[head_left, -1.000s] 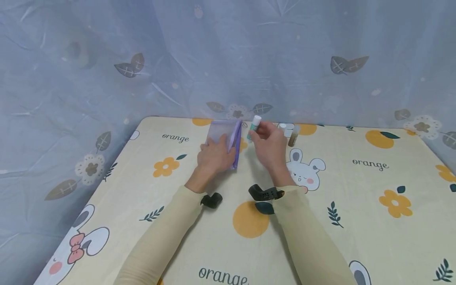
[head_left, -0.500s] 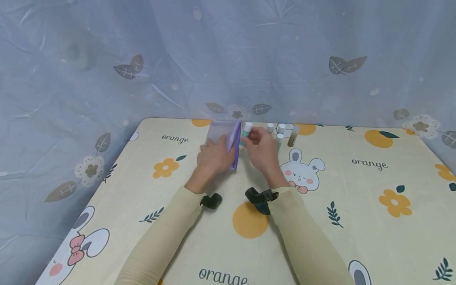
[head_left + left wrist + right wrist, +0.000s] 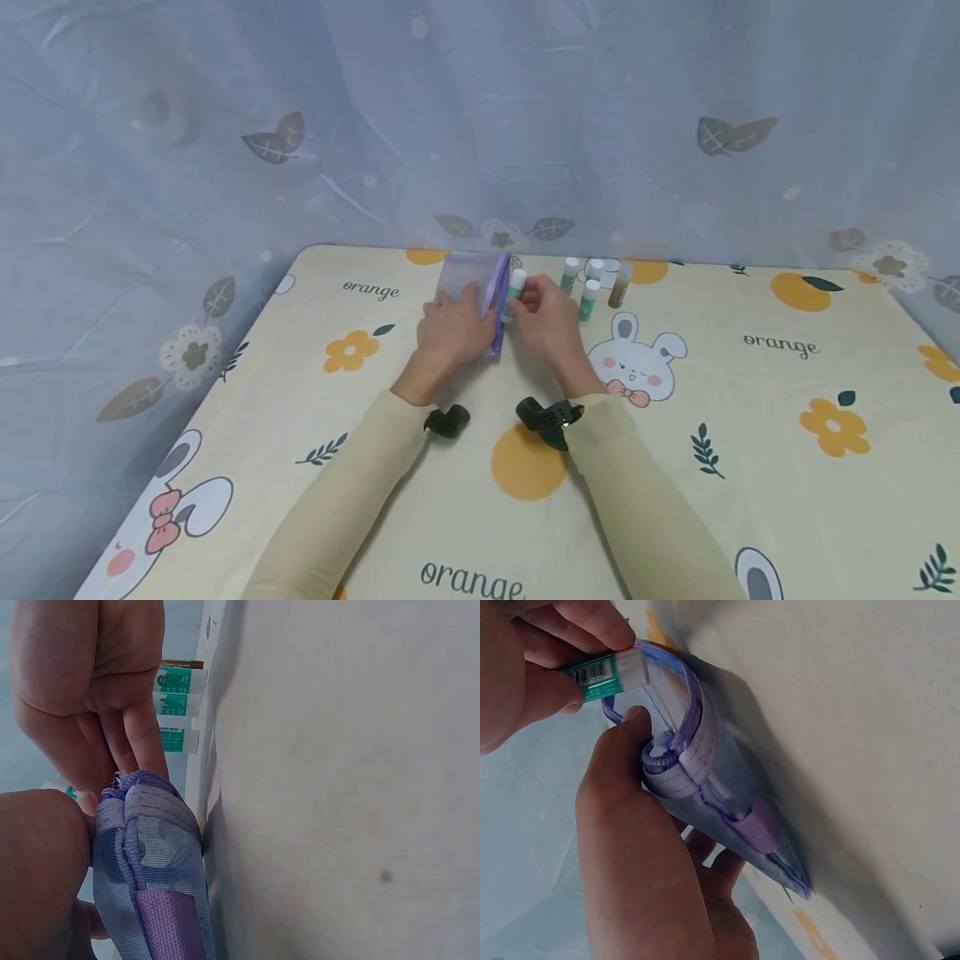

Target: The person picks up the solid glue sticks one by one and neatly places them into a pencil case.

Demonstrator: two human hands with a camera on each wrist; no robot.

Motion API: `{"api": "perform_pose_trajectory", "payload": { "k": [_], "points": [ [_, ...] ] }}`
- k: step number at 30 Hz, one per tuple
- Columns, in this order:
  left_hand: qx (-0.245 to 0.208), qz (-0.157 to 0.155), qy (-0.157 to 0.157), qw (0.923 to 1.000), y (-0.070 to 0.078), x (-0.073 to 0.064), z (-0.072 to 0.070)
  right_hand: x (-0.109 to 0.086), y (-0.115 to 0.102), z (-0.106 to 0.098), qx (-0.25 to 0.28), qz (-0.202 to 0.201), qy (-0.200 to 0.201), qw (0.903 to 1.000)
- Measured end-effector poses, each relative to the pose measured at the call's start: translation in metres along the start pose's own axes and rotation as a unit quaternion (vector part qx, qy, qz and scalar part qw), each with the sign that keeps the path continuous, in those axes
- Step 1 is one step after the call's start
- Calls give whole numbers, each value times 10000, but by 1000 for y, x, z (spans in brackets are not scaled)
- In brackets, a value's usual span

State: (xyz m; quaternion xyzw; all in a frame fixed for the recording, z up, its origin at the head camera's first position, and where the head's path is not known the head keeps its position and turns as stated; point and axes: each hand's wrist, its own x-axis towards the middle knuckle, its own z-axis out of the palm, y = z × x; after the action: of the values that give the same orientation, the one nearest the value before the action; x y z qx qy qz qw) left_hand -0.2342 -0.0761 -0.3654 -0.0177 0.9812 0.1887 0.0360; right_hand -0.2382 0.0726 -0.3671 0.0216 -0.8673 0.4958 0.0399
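Observation:
My left hand (image 3: 457, 327) holds a purple-trimmed mesh pouch (image 3: 467, 271) at the back of the table. In the right wrist view its thumb hooks over the rim, and the mouth of the pouch (image 3: 720, 776) gapes. My right hand (image 3: 553, 325) pinches a green-and-white glue stick (image 3: 516, 290) by its lower part. The white-capped end of this glue stick (image 3: 609, 675) points at the pouch mouth, right at the rim. Just right of that hand, three similar glue sticks (image 3: 588, 302) stand upright in a cluster.
Beside the cluster stands a brownish tube (image 3: 620, 287) with a pale top. A printed cream cloth (image 3: 720, 500) covers the table. Close behind the table's back edge hangs a grey-blue patterned curtain (image 3: 480, 125), which continues down the left side.
My right hand has carried the glue stick left and slightly down to the pouch's opening, uncovering the standing glue sticks. The left hand and pouch have stayed in place.

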Motion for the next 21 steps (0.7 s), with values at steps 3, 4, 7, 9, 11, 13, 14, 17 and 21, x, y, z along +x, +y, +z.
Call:
{"api": "perform_pose_trajectory", "payload": {
  "k": [3, 4, 7, 9, 11, 13, 14, 17, 21],
  "points": [
    [17, 4, -8, 10000, 1, 1, 0, 1, 1, 0, 47, 7, -73, 10000],
    [28, -7, -2, 10000, 2, 1, -1, 1, 1, 1, 66, 20, -105, 9999],
    [36, -40, 3, 10000, 2, 0, -1, 3, 3, 3, 73, 55, -202, 9998],
    [18, -43, 5, 10000, 2, 0, -1, 3, 4, 5, 45, 102, -252, 9996],
    [-15, -42, 4, 10000, 2, 0, -2, 3, 5, 6, -11, 156, -286, 9995],
    [-36, -34, 4, 10000, 2, 0, -2, 3, 5, 8, -33, 200, -304, 9993],
    [-45, -35, -1, 10000, 1, 0, -2, 2, 5, 8, -39, 223, -310, 9993],
    [-57, -36, -7, 10000, 2, 0, -1, 1, 4, 9, -37, 263, -304, 9992],
    [-57, -34, -23, 10000, 2, 0, -1, 1, 4, 9, -1, 270, -269, 9993]
  ]
}}
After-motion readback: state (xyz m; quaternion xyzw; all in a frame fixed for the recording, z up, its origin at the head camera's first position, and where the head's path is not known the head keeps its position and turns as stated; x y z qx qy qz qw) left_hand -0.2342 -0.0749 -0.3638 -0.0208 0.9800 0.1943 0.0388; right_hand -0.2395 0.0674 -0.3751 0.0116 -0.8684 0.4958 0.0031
